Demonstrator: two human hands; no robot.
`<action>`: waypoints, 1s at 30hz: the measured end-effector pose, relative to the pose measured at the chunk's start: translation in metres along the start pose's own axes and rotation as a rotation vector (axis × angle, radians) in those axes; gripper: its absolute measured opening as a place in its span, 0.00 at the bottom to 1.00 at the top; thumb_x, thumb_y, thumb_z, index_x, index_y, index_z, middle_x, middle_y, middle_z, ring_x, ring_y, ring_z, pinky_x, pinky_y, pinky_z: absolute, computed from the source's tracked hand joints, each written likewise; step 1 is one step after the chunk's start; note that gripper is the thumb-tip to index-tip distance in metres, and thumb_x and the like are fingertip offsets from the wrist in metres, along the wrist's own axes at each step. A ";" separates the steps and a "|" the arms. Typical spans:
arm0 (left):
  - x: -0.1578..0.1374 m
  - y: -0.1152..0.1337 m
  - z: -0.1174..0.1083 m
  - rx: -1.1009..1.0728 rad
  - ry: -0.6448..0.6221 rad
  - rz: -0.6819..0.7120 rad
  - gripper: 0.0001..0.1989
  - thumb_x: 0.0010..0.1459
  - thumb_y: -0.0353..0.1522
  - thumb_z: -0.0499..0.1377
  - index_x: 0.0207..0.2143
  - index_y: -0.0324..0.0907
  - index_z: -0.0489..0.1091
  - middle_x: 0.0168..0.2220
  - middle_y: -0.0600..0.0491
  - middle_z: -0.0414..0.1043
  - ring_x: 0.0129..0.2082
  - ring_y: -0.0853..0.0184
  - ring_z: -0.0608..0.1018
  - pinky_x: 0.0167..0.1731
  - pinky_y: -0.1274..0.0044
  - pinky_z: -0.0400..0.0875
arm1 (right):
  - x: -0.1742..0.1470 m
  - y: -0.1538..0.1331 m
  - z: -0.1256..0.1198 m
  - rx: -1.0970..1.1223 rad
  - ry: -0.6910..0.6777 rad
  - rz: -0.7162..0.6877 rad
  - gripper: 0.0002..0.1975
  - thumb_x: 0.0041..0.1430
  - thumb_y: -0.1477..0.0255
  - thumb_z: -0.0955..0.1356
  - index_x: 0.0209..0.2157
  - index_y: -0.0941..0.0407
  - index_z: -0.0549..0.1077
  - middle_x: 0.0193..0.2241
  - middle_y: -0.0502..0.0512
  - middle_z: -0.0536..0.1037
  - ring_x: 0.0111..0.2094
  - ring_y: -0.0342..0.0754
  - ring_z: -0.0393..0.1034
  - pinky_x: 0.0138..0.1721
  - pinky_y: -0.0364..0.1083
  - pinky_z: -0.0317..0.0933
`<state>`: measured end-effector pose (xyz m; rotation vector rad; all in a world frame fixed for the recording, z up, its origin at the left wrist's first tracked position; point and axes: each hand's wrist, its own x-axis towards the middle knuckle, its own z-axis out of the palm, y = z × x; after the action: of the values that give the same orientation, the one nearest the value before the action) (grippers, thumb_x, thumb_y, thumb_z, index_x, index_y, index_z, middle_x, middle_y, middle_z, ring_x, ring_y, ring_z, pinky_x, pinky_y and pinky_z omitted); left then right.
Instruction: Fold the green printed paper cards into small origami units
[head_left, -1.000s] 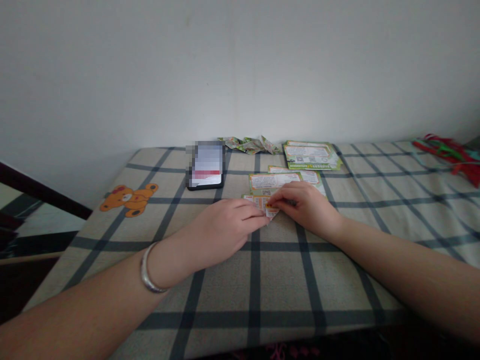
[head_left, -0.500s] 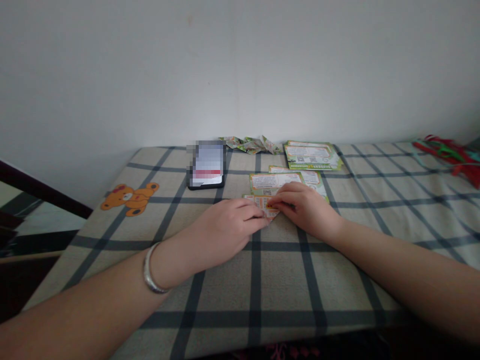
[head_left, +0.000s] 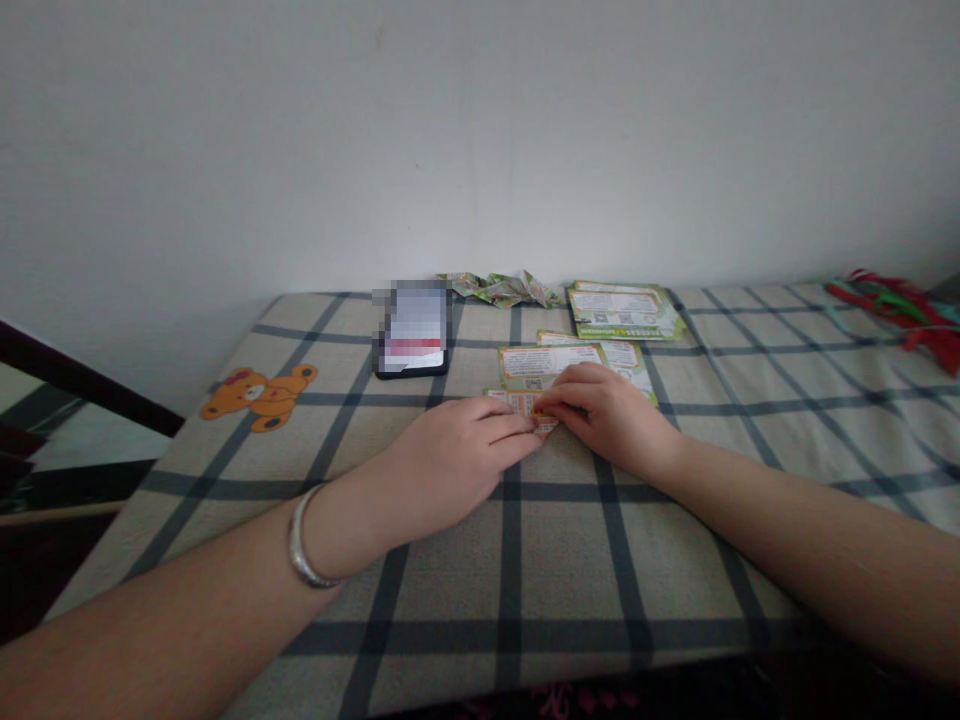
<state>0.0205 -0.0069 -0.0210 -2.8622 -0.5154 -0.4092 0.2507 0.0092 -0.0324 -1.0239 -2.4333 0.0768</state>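
A small printed paper point(head_left: 519, 401) in orange and white lies flat on the checked cloth, partly covered by both hands. My left hand point(head_left: 457, 460), with a silver bangle at the wrist, presses its closed fingers onto the paper's near edge. On the other side, my right hand point(head_left: 615, 415) pinches the paper's right part between thumb and fingers. The two sets of fingertips almost meet. Just behind the hands lie loose green-bordered printed sheets point(head_left: 517, 365), overlapping one another, with the right hand over part of them.
A stack of similar printed sheets point(head_left: 622, 310) lies at the back right. Crumpled, creased paper point(head_left: 502, 288) rests by the wall, beside a phone point(head_left: 416, 330). Red and green stringy items point(head_left: 900, 315) lie far right. A bear picture point(head_left: 259, 398) is on the cloth's left side.
My left fingertips have slid slightly right along the paper, closer to my right hand. My right hand stays almost in place, and the other things have not moved.
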 end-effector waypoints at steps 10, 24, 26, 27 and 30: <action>0.002 0.002 -0.001 -0.009 -0.021 -0.033 0.19 0.60 0.25 0.54 0.54 0.37 0.68 0.54 0.51 0.72 0.55 0.62 0.70 0.57 0.69 0.65 | 0.000 0.003 0.000 0.020 0.008 0.062 0.09 0.63 0.74 0.65 0.36 0.55 0.78 0.33 0.54 0.78 0.37 0.48 0.69 0.40 0.47 0.63; 0.002 0.005 -0.004 -0.041 -0.010 -0.095 0.18 0.61 0.25 0.53 0.53 0.39 0.70 0.53 0.51 0.73 0.52 0.63 0.72 0.55 0.69 0.66 | -0.011 0.013 -0.019 0.074 -0.071 -0.078 0.09 0.61 0.74 0.67 0.41 0.53 0.78 0.43 0.55 0.79 0.43 0.49 0.73 0.47 0.51 0.67; 0.002 0.005 -0.004 -0.036 -0.005 -0.083 0.18 0.61 0.25 0.53 0.52 0.38 0.70 0.52 0.51 0.73 0.51 0.63 0.72 0.55 0.69 0.66 | -0.010 0.014 -0.018 0.049 -0.086 -0.093 0.10 0.62 0.74 0.66 0.42 0.52 0.78 0.43 0.55 0.79 0.43 0.49 0.73 0.47 0.51 0.66; 0.002 0.005 -0.004 -0.034 -0.002 -0.078 0.17 0.61 0.25 0.53 0.52 0.38 0.70 0.52 0.51 0.73 0.51 0.63 0.72 0.55 0.70 0.66 | -0.010 0.014 -0.018 0.039 -0.092 -0.099 0.10 0.63 0.73 0.66 0.42 0.53 0.78 0.43 0.55 0.79 0.43 0.49 0.73 0.47 0.51 0.66; 0.002 0.004 -0.003 -0.031 -0.002 -0.073 0.18 0.60 0.25 0.54 0.52 0.38 0.70 0.52 0.52 0.73 0.51 0.63 0.72 0.56 0.69 0.65 | -0.010 0.013 -0.016 0.021 -0.091 -0.111 0.09 0.63 0.73 0.66 0.41 0.53 0.78 0.43 0.55 0.79 0.43 0.49 0.72 0.47 0.50 0.66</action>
<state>0.0228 -0.0111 -0.0182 -2.8804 -0.6212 -0.4301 0.2726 0.0097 -0.0254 -0.8923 -2.5607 0.1136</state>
